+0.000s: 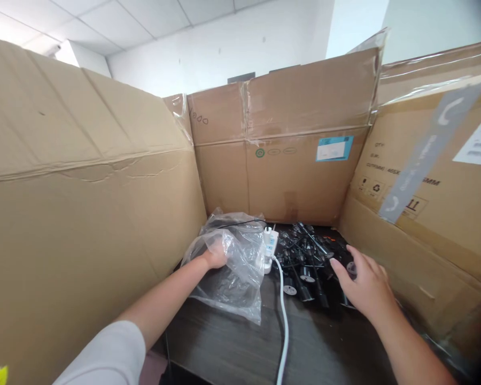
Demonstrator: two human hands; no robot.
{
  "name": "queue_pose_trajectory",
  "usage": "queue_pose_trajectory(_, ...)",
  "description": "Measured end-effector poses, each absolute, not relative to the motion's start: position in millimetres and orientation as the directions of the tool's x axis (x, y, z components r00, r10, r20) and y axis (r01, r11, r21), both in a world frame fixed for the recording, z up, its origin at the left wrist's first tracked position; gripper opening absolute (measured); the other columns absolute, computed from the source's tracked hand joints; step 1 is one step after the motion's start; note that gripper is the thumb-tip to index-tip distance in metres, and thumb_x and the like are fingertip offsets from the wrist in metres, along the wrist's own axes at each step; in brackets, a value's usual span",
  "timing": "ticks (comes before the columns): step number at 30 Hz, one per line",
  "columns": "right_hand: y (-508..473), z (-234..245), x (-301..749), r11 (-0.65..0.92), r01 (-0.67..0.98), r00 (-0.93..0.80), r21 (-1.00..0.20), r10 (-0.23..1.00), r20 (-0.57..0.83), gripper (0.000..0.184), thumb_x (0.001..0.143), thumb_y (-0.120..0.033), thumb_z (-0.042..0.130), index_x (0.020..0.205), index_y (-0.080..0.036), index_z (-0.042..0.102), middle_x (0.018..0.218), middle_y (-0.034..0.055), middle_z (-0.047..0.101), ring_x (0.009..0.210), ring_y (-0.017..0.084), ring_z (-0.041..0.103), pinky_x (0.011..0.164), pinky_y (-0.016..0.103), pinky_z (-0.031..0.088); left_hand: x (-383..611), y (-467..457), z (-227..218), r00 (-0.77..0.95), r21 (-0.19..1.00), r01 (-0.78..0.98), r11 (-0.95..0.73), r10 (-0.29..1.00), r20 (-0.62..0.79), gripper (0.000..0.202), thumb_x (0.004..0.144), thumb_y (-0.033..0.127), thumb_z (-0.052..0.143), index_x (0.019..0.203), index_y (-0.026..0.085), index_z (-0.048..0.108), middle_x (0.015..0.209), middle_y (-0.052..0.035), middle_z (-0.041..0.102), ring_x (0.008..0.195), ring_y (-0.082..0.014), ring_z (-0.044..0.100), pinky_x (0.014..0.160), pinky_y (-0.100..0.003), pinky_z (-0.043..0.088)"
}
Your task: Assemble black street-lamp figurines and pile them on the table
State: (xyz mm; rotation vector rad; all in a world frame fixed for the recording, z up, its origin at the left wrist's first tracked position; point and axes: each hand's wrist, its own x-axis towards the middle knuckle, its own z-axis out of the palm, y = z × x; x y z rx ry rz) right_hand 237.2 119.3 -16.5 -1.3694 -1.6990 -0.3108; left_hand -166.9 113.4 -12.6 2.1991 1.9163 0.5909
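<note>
My left hand (217,253) reaches into or under a clear plastic bag (240,289) on the dark table. Crumpled film covers its fingers, so whatever they hold is hidden. A thin black cable lies across the back of the bag. To the right is a heap of black parts (304,262) with rods and round, pale-faced ends. My right hand (364,280) is at the heap's right side, thumb and fingers apart. One round dark piece (351,269) shows between them, and I see no grip on it.
A white power strip (270,246) stands between bag and heap, its white cord (284,326) running to the table's front edge. Tall cardboard walls enclose the dark wooden table (232,347): a left panel (84,214), a back panel (296,182) and a taped right box (433,214).
</note>
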Motion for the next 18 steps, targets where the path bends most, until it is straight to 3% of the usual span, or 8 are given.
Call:
queue_pose_trajectory(6, 105, -10, 226, 0.400, 0.869, 0.048, -0.289, 0.515, 0.856, 0.062, 0.088, -0.058, 0.042, 0.122, -0.009, 0.059, 0.114, 0.0214, 0.060, 0.110, 0.036, 0.056, 0.097, 0.053, 0.042, -165, 153, -8, 0.069, 0.318, 0.937, -0.143, 0.970, 0.232, 0.036, 0.091, 0.033, 0.058, 0.123, 0.016, 0.057, 0.129, -0.0096, 0.056, 0.113, -0.0286, 0.057, 0.094, -0.048, 0.049)
queue_pose_trajectory(13, 98, -9, 217, 0.445, 0.845, 0.024, -0.296, 0.522, 0.853, 0.057, 0.089, -0.055, 0.044, 0.122, -0.010, 0.058, 0.116, 0.0218, 0.059, 0.112, 0.037, 0.055, 0.098, 0.054, 0.042, -161, 169, -13, 0.029, 0.308, 0.947, -0.087, 0.982, 0.188, 0.037, 0.091, 0.034, 0.058, 0.123, 0.015, 0.056, 0.126, -0.0105, 0.057, 0.109, -0.0261, 0.059, 0.091, -0.047, 0.051)
queue_pose_trajectory(18, 95, -5, 218, 0.431, 0.850, 0.039, -0.302, 0.521, 0.852, 0.055, 0.089, -0.053, 0.044, 0.120, -0.009, 0.060, 0.116, 0.0221, 0.059, 0.112, 0.037, 0.055, 0.098, 0.053, 0.042, -155, 172, -17, 0.099, 0.298, 0.944, -0.141, 0.983, 0.153, 0.035, 0.092, 0.033, 0.057, 0.123, 0.016, 0.056, 0.126, -0.0109, 0.057, 0.108, -0.0244, 0.059, 0.090, -0.046, 0.052)
